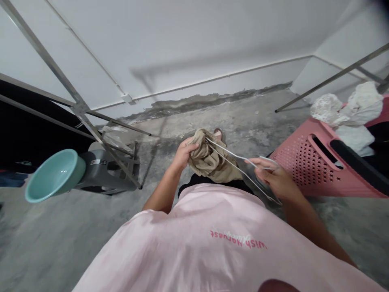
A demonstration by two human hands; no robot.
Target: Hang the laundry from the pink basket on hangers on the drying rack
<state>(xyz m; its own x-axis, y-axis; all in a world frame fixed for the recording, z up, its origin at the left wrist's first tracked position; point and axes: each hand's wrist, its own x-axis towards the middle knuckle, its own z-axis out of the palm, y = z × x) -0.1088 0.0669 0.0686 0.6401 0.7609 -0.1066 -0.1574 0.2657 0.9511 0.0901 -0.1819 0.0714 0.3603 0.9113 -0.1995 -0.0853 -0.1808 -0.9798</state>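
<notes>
Looking down past a pink shirt (212,243), I note both hands raised in front of the body above the concrete floor (75,227). Left hand (183,153): fingers closed around a bunched tan cloth (209,160), gripping it at its upper left edge; the cloth hangs crumpled between the two hands. Right hand (273,176): fingers curled shut on a thin white wire hanger (240,162), whose arms run from this hand up and leftward into the cloth, touching it. A pink perforated laundry basket (304,162) stands on the floor just right of the right hand, with pale crumpled laundry (349,109) piled at its rim. Toward the floor's left edge, a teal bowl (54,174) lies tilted beside a grey stool (103,170), under the legs of a metal rack (79,105). White wall (182,48) behind.
</notes>
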